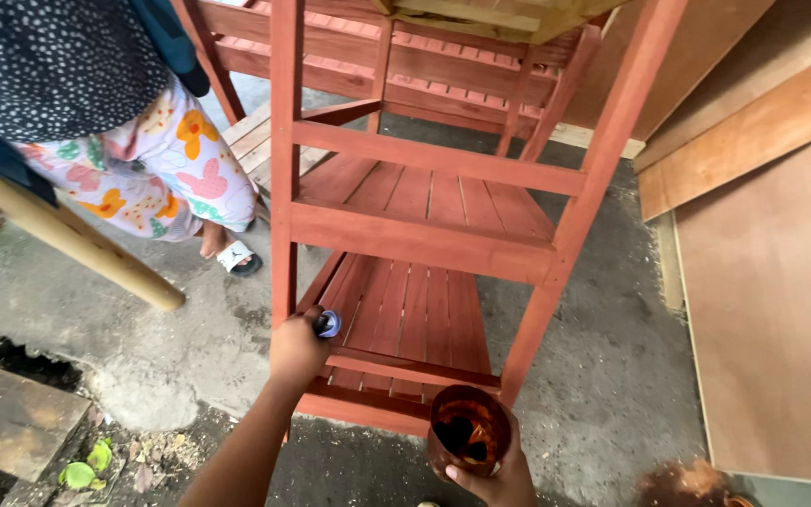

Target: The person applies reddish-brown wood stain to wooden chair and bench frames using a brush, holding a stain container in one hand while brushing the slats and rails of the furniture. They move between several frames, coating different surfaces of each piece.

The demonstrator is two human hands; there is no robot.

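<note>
Concrete floor (612, 376) lies under the red slatted rack (424, 235). My left hand (298, 349) closes on a brush handle (328, 324) at nine o'clock; right hand (499, 479) cups the stain cup (467, 432) at six. Short strokes along the slats suit best.

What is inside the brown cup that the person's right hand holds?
The brown cup in the right hand holds dark reddish-brown liquid coating its inner walls. The bottom is too dark to tell its depth.
</note>
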